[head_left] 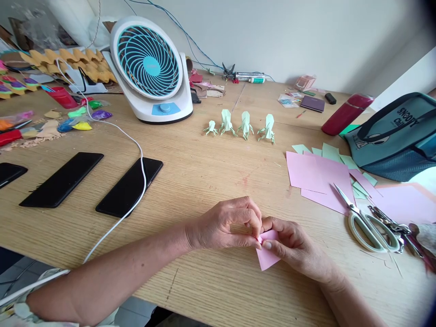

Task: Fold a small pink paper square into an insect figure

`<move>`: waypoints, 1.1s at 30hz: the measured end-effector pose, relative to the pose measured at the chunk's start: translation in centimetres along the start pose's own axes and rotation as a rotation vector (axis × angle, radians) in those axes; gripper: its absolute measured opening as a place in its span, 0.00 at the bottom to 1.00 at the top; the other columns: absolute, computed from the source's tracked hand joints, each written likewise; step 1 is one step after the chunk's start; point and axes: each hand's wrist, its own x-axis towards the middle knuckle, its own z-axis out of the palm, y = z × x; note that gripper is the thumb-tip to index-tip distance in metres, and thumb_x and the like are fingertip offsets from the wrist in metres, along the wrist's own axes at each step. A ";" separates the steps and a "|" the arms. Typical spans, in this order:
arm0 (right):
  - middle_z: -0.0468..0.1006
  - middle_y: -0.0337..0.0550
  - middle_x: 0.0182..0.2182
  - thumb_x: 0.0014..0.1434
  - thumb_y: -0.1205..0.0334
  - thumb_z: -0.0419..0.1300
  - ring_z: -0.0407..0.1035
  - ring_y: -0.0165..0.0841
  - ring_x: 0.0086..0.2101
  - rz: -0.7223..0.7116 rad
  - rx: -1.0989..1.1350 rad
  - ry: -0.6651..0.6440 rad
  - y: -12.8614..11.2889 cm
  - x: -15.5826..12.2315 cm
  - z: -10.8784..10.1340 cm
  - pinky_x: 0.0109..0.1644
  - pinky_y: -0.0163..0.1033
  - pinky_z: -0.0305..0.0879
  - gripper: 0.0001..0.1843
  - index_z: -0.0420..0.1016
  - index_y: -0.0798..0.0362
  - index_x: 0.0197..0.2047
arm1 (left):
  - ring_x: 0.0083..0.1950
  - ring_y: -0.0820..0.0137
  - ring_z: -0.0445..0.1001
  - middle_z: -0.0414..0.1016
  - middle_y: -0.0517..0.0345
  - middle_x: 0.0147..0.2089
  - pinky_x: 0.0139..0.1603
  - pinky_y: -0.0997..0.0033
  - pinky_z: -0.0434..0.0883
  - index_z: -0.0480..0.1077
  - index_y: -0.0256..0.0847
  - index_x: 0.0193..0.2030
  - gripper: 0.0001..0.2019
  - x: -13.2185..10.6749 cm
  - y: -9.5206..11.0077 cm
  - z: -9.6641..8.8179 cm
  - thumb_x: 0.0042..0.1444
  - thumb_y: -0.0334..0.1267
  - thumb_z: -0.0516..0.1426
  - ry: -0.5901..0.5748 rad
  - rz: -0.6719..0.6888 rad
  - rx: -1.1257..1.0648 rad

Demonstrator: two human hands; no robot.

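While both hands meet near the close edge of the worktop (211, 284), a small piece of pink paper (267, 260) sits between them, pinched from two sides. From where I'm standing, the left hand (231, 225) reaches in with its grip pressed together, the tips of thumb and forefinger meeting on a small folded bit at the upper left of the paper. The right hand (299, 247) has its own pinch on the piece: the thumb lies across the face of it, with the forefinger bent along the upper edge. I can't make out the rest of that hand's fingers, which are tucked behind. Most of the paper I can see lies below the two thumb tips, a flat part running down toward the person and ending in a free lower edge.

Beyond the hands, well apart from either grip, four pale green paper figures (245, 121) stand in a row, the leftmost the smallest. Over on the right, larger pink sheets (330, 179) lie partly over pale green slips (330, 151), and the scissors (357, 218) rest with their blade tips on the pink. Off to the left, a white cable (144, 175) crosses a black phone (124, 190).
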 end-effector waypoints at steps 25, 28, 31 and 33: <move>0.74 0.38 0.31 0.66 0.54 0.62 0.65 0.28 0.30 -0.062 -0.004 0.005 0.2 0.0 -0.2 0.34 0.33 0.60 0.09 0.77 0.51 0.42 | 0.42 0.72 0.74 0.72 0.53 0.40 0.47 0.73 0.72 0.74 0.36 0.36 0.04 0.0 0.3 0.1 0.59 0.33 0.64 0.038 -0.014 0.000; 0.74 0.40 0.32 0.65 0.53 0.62 0.65 0.29 0.31 -0.054 -0.012 0.003 0.1 -0.1 -0.2 0.34 0.34 0.61 0.11 0.77 0.52 0.41 | 0.41 0.72 0.74 0.72 0.53 0.40 0.45 0.73 0.72 0.74 0.37 0.37 0.03 0.0 0.2 0.1 0.60 0.33 0.63 0.031 -0.001 0.005; 0.74 0.40 0.32 0.65 0.52 0.62 0.65 0.30 0.31 -0.039 -0.018 0.004 0.0 -0.1 -0.2 0.35 0.35 0.62 0.12 0.77 0.52 0.41 | 0.41 0.72 0.73 0.72 0.53 0.40 0.44 0.73 0.72 0.74 0.37 0.38 0.03 0.0 0.1 0.1 0.62 0.34 0.61 0.024 0.011 0.006; 0.74 0.41 0.32 0.65 0.52 0.62 0.65 0.30 0.31 -0.029 -0.014 0.006 0.0 -0.1 -0.2 0.35 0.35 0.62 0.12 0.77 0.52 0.41 | 0.41 0.72 0.73 0.72 0.52 0.40 0.45 0.73 0.72 0.74 0.37 0.38 0.04 -0.1 0.1 0.1 0.63 0.35 0.61 0.027 0.013 0.009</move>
